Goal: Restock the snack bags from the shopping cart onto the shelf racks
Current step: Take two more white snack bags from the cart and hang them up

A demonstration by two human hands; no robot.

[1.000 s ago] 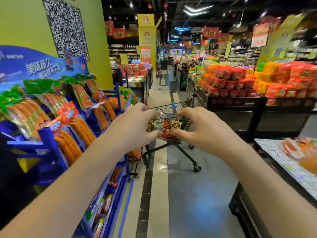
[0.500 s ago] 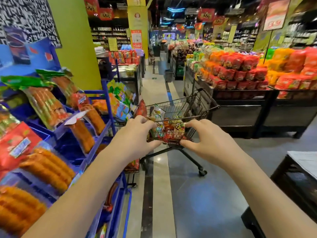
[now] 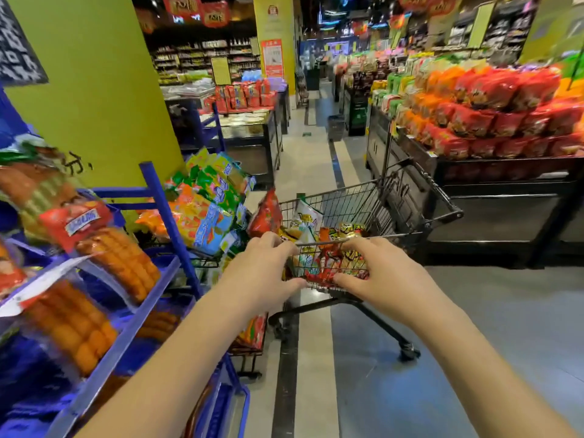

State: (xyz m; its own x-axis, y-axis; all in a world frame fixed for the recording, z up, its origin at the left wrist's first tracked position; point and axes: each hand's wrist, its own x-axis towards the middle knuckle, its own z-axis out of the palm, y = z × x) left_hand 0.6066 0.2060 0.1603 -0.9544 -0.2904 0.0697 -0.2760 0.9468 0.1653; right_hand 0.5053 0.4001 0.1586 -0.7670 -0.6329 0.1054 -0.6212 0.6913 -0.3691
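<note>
On the left, a blue metal shelf rack [image 3: 158,197] of orange sausage packs [image 3: 120,260] crowds the aisle. The left hand [image 3: 256,273] and right hand [image 3: 382,276] curve around the near end of the small black wire shopping cart [image 3: 341,203], where shiny red and yellow snack bags [image 3: 328,260] lie heaped; whether they clamp wire or bag I cannot tell. A tug could roll the cart into the rack or spill bags.

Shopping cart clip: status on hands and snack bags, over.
Both hands at shopping cart near end: left hand, right hand, grip unclear. Cart holds snack bags. Stocked shelf rack close on left.
</note>
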